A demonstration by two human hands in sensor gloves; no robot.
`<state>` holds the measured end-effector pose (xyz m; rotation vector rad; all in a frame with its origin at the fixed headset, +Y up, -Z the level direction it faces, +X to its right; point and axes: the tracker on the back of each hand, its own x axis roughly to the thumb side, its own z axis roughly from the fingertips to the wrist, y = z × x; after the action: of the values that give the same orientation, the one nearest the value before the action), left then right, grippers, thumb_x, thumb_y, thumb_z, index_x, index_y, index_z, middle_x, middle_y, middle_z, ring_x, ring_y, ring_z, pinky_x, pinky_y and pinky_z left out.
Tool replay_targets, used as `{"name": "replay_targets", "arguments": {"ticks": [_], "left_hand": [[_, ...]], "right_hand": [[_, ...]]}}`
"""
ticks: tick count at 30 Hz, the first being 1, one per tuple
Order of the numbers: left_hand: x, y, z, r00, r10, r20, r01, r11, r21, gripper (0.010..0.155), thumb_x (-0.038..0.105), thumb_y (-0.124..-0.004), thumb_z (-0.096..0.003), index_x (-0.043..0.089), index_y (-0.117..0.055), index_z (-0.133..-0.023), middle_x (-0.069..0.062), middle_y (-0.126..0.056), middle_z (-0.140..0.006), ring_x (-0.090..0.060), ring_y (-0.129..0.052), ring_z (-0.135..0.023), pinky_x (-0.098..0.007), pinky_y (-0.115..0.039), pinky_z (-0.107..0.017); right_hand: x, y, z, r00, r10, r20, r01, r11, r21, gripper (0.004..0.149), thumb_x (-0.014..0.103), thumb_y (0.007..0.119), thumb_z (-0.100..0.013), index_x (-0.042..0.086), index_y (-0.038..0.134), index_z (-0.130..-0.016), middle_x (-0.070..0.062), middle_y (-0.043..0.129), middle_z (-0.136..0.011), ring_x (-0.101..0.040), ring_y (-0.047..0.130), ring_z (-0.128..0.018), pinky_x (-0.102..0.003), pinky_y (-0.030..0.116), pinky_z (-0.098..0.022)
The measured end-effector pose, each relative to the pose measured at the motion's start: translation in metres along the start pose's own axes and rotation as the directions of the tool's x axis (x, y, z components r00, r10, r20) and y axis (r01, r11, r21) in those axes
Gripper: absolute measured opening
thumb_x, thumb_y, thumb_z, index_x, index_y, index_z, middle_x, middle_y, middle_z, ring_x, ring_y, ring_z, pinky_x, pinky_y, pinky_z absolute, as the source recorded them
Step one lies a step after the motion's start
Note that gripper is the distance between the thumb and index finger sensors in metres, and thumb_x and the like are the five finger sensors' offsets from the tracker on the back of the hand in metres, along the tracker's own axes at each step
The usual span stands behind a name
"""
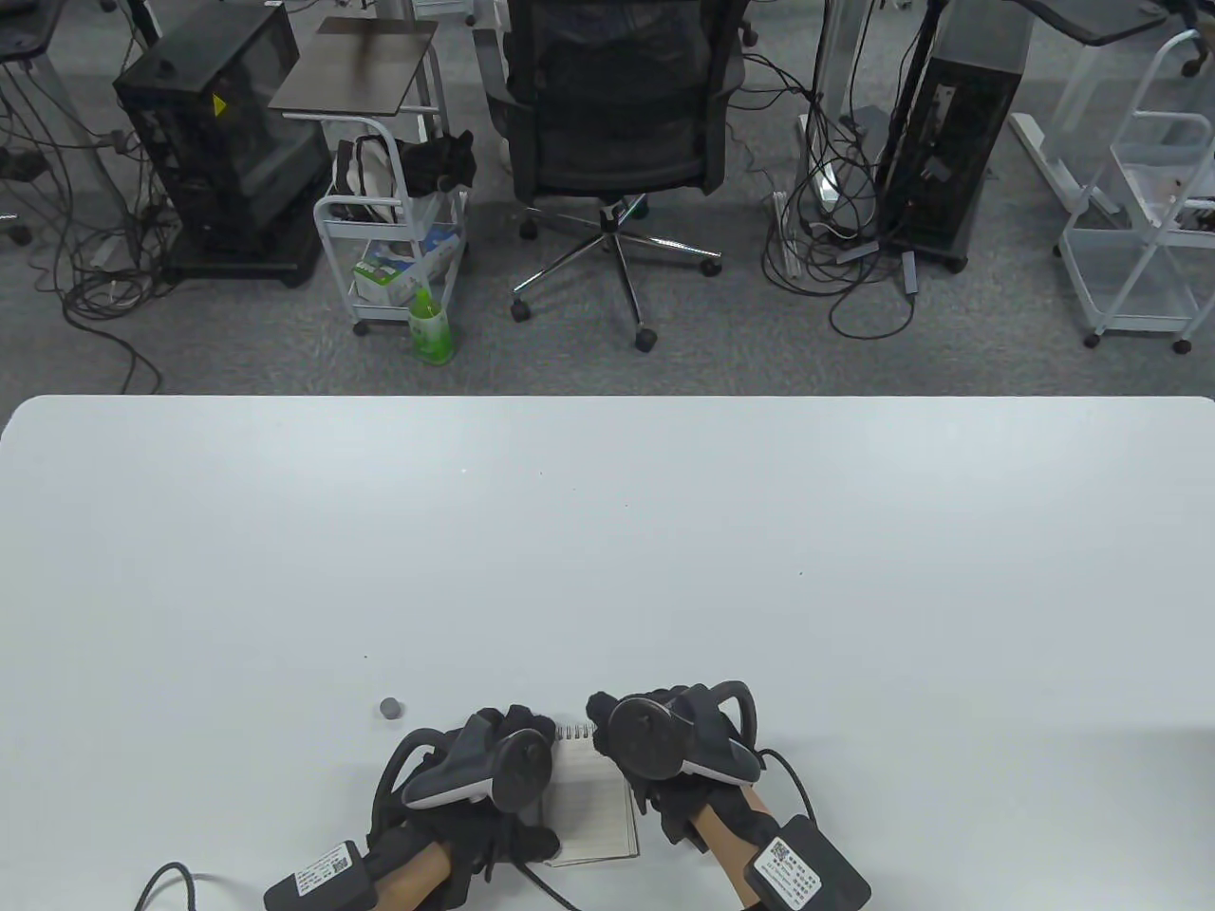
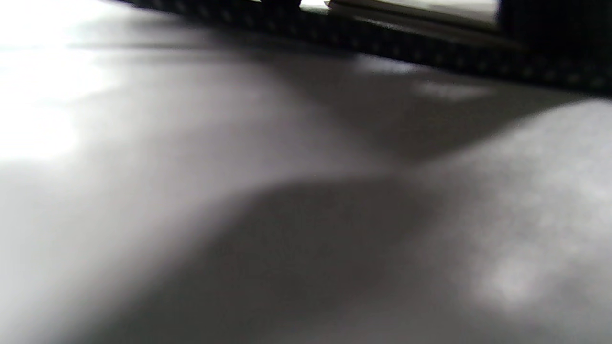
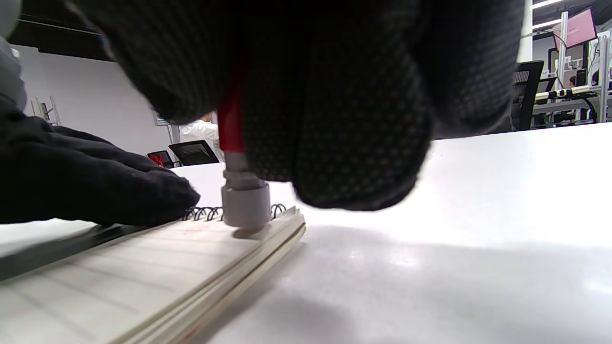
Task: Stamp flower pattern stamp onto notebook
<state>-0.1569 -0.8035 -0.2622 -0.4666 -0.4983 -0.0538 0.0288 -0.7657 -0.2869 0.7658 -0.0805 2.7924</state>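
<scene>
**Stamp head down on the notebook page, near the spiral**

Stamp (image 3: 245,203) stands upright with its grey head on the top page of the notebook (image 1: 596,807), close to the wire binding and the page's far right corner. The right hand (image 1: 679,750) grips its red shaft from above, fingers (image 3: 354,143) clenched around it. The left hand (image 1: 475,769) rests flat on the page's left side, pinning the notebook to the white tabletop (image 1: 607,550); whether its fingers curl around anything cannot be told, since the tracker hides them from above and the left wrist view is only blur. A small grey cap (image 1: 390,708) lies on the tabletop just left of the left hand, apart from the notebook.

The step in hand looks like the press itself. To do it well, the push should go straight down through the shaft, with no rocking, so the pattern prints evenly. The head sits near the page edge, where the stacked sheets may give; steady, even pressure helps. The left hand should hold the pages still, and the lift should be vertical to avoid smearing.
</scene>
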Motion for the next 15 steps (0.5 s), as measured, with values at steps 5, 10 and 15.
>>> {"name": "replay_targets", "arguments": {"ticks": [5,10,15], "left_hand": [[0.0000,0.0000,0.0000,1.000,0.000,0.000,0.000,1.000,0.000,0.108,0.072,-0.068,-0.0225,0.017,-0.022,-0.104,-0.012,-0.021,-0.110,-0.045,-0.027,-0.098,-0.060,-0.039,-0.067],[0.0000,0.0000,0.0000,1.000,0.000,0.000,0.000,1.000,0.000,0.108,0.073,-0.067,-0.0225,0.017,-0.022,-0.104,-0.012,-0.020,-0.110,-0.045,-0.027,-0.098,-0.060,-0.039,-0.067],[0.0000,0.0000,0.0000,1.000,0.000,0.000,0.000,1.000,0.000,0.108,0.073,-0.067,-0.0226,0.018,-0.022,-0.104,-0.012,-0.020,-0.110,-0.045,-0.027,-0.098,-0.060,-0.039,-0.067]], "right_hand": [[0.0016,0.0007,-0.0002,1.000,-0.003,0.002,0.003,1.000,0.013,0.044,0.034,0.086,-0.040,0.019,0.087,-0.081,-0.015,0.098,-0.059,-0.026,0.108,-0.035,-0.052,0.084,-0.045],[0.0022,0.0038,-0.0011,1.000,0.003,0.002,-0.003,1.000,0.020,0.044,0.033,0.086,-0.040,0.019,0.087,-0.081,-0.015,0.098,-0.059,-0.026,0.108,-0.035,-0.052,0.084,-0.045],[0.0025,0.0052,-0.0017,1.000,-0.012,-0.003,0.012,1.000,0.027,0.044,0.033,0.086,-0.040,0.019,0.086,-0.081,-0.015,0.097,-0.059,-0.026,0.108,-0.036,-0.052,0.083,-0.046]]}}
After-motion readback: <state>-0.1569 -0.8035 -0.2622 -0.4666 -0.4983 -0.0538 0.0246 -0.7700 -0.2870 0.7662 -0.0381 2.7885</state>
